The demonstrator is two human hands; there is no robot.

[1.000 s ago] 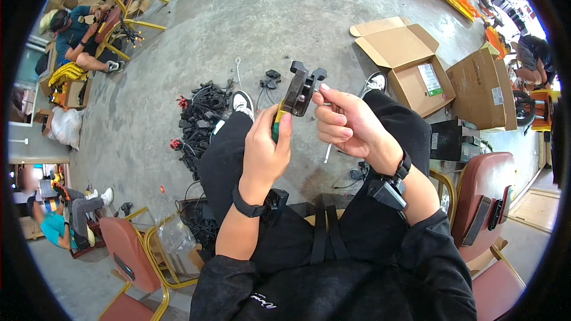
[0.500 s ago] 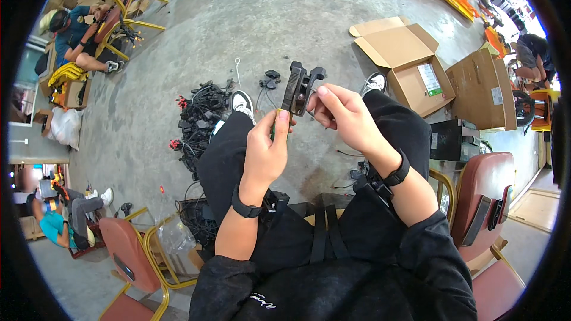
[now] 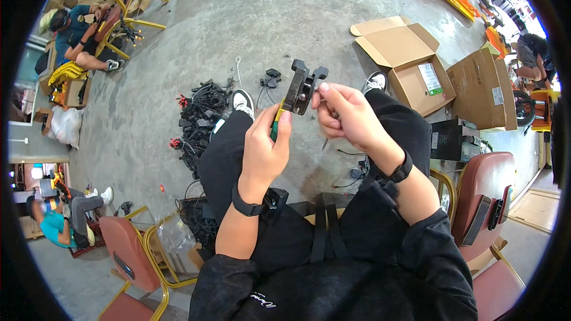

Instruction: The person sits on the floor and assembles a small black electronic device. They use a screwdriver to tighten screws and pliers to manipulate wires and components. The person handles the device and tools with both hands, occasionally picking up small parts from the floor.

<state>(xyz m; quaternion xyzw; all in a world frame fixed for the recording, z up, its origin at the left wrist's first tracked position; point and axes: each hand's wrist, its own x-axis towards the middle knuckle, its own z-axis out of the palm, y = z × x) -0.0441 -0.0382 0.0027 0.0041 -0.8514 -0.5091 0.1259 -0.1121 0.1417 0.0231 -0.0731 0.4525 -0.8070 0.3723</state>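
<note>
fingers of my left hand [image 3: 266, 148] wrap around the yellow and green grip [image 3: 276, 120] of a black clamp-like tool [image 3: 299, 90], with the thumb lying along it. i hold the tool up above the concrete floor [image 3: 256, 18], in front of my knees; its notched head points away from me and leans a little to the right. my right hand [image 3: 351, 120] is just beside the head's right side: thumb and forefinger pinched narrow, the other fingers curled in around a thin metal rod [image 3: 325, 144], its end poking out below them. whether those fingertips touch the tool, i cannot tell. each of my wrists wears a black band.

on the floor, a heap of black cables [image 3: 202, 122] with red tips lies beside my left shoe [image 3: 242, 102], and a small black part [image 3: 270, 78] sits between my shoes. to the right, an open cardboard box [image 3: 410, 104] has a white sheet [image 3: 429, 79] near its right edge, and a closed-up brown carton [image 3: 480, 90] stands just past its right corner. near the left edge of the floor is a white plastic bag [image 3: 65, 126]. a person in a teal top [image 3: 55, 229] sits well apart, at lower left.
</note>
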